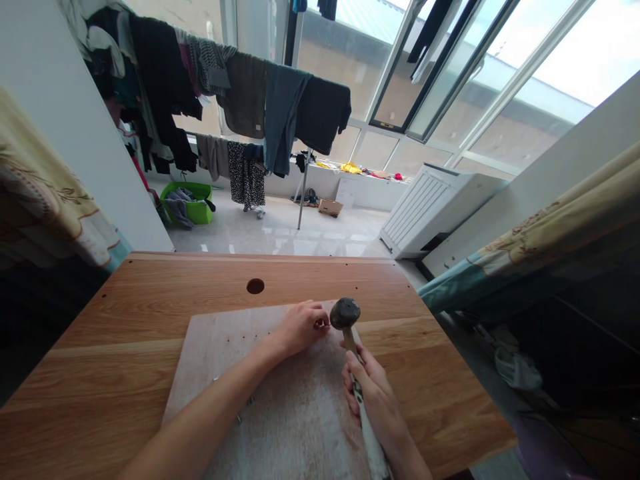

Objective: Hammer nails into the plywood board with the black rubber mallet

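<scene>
My right hand (369, 383) is wrapped round the handle of a rubber mallet (345, 313), its dark head raised beside my left hand. My left hand (305, 327) is closed in a pinch near the far right corner of a pale wooden board (280, 413). A thin nail (326, 325) shows faintly at its fingertips, mostly hidden by the fingers. Beneath my left forearm lie a few loose nails (239, 419), partly covered. Small dark holes or nail heads dot the board's far left part.
The board rests on a wooden table (100, 387) with a round hole (255, 286) near its far edge. Beyond stand a drying rack with clothes (285, 113), a green basket (200, 212) and a white ribbed panel (425, 207). Curtains (540, 233) hang at both sides.
</scene>
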